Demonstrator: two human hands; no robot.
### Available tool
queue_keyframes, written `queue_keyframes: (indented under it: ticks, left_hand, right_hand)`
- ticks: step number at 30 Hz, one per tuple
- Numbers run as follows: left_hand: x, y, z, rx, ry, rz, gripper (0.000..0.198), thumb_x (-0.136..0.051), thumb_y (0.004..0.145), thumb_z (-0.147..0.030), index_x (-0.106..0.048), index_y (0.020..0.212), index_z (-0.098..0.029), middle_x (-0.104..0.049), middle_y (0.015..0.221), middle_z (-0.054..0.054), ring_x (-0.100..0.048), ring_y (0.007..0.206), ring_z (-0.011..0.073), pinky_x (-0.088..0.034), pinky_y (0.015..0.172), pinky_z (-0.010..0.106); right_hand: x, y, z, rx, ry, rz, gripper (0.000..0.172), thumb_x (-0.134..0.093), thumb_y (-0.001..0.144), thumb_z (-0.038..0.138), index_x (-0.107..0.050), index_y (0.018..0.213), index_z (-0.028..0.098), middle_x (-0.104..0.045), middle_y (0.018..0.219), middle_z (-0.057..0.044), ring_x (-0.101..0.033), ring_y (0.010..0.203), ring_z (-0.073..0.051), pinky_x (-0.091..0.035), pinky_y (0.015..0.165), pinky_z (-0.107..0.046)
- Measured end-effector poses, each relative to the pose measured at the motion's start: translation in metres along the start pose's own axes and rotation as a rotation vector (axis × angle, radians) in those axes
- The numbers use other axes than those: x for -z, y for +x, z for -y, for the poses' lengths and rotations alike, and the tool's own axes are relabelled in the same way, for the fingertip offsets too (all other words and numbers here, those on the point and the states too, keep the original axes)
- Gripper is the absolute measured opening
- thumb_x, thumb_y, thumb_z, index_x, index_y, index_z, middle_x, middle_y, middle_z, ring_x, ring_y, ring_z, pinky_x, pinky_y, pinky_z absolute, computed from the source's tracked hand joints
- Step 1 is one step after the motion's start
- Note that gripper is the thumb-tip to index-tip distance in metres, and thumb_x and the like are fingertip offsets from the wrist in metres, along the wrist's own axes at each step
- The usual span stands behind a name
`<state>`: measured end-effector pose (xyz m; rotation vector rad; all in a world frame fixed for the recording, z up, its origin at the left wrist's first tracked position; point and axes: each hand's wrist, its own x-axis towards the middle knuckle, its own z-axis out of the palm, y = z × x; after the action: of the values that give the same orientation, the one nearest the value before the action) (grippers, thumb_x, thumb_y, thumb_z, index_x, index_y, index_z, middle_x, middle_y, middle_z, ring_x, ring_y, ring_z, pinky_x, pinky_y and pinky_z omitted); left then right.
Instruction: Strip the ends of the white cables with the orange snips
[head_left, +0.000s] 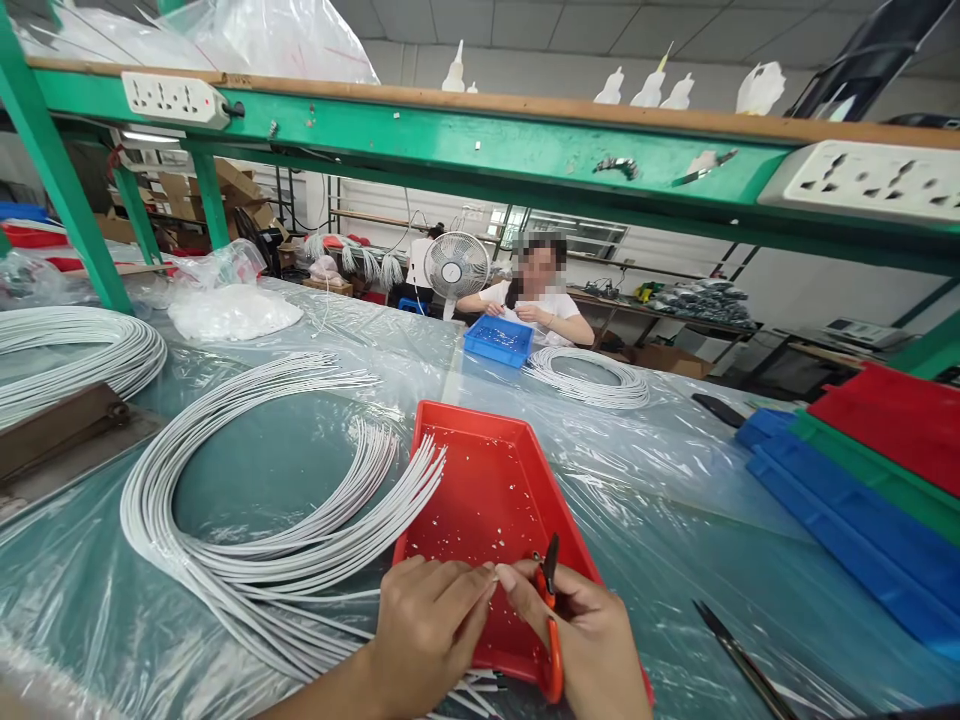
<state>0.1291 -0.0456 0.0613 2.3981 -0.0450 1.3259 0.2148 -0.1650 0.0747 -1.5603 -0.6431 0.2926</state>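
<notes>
My left hand [431, 615] is closed in a pinch on a white cable, whose pale tip just shows at the fingertips; most of it is hidden by the hand. Close against it, the thumb of my right hand [592, 640] meets the same tip. Orange-handled scissors [554, 660] are held in my right hand, dark blades pointing up. Both hands are over the near part of a red tray [480, 500], which has small white scraps scattered inside. To the left lies a looped bundle of white cables [154, 490], with some ends resting over the tray's edge.
Tweezers [739, 655] lie at right, near stacked blue, green and red trays [862, 470]. At left are another cable coil [135, 350] and a brown metal piece [60, 440]. Across the table, a person [551, 310] works behind a blue tray [499, 340]. A green shelf beam [450, 140] spans above.
</notes>
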Motion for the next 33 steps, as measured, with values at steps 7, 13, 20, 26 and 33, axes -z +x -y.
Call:
queue_keyframes:
  ticks: [7, 13, 20, 26, 33]
  left_hand:
    - [0.003, 0.005, 0.004, 0.131, -0.135, 0.02, 0.013, -0.051, 0.08, -0.013, -0.063, 0.086, -0.016, -0.067, 0.072, 0.004, -0.061, 0.062, 0.0139, -0.045, 0.057, 0.023]
    - [0.012, 0.013, 0.007, 0.376, -0.31, 0.037, 0.017, -0.051, 0.082, -0.022, -0.064, 0.091, -0.017, -0.064, 0.082, 0.005, -0.058, 0.072, 0.015, -0.044, 0.067, 0.025]
    - [0.013, 0.023, 0.01, 0.993, -0.908, 0.218, 0.047, -0.046, 0.079, -0.051, -0.066, 0.073, -0.009, -0.056, 0.051, 0.002, -0.044, 0.036, 0.0074, -0.032, 0.038, 0.018]
    - [0.013, 0.025, 0.016, 1.201, -1.223, 0.263, 0.046, -0.059, 0.069, -0.053, -0.066, 0.07, -0.008, -0.059, 0.052, 0.003, -0.044, 0.032, 0.0049, -0.03, 0.036, 0.015]
    - [0.008, 0.02, 0.013, 1.263, -1.282, 0.251, 0.042, -0.068, 0.061, -0.05, -0.063, 0.063, -0.008, -0.056, 0.052, 0.001, -0.042, 0.035, 0.0034, -0.028, 0.038, 0.015]
  right_hand:
    - [-0.004, 0.009, 0.016, -0.038, -0.008, 0.049, 0.019, -0.076, 0.063, 0.03, -0.068, 0.071, 0.015, -0.058, 0.061, 0.0, -0.052, 0.059, -0.017, -0.043, 0.055, -0.021]
    - [-0.007, 0.044, 0.022, -0.073, 0.022, 0.045, 0.031, -0.074, 0.062, 0.04, -0.065, 0.068, 0.011, -0.051, 0.053, 0.002, -0.044, 0.05, -0.012, -0.037, 0.047, -0.019]
    - [-0.009, 0.053, 0.025, 0.157, -0.174, 0.062, 0.023, -0.063, 0.076, 0.036, -0.064, 0.076, 0.013, -0.06, 0.066, -0.003, -0.054, 0.059, -0.016, -0.043, 0.054, -0.023]
    - [0.001, 0.024, 0.025, 0.707, -0.442, 0.164, 0.018, -0.053, 0.079, 0.012, -0.066, 0.087, 0.02, -0.063, 0.073, -0.003, -0.056, 0.062, -0.018, -0.043, 0.056, -0.027]
    - [0.009, 0.004, -0.004, 1.161, -0.83, 0.264, 0.032, -0.043, 0.084, 0.001, -0.055, 0.112, 0.009, -0.064, 0.087, -0.011, -0.059, 0.081, -0.024, -0.047, 0.069, -0.034]
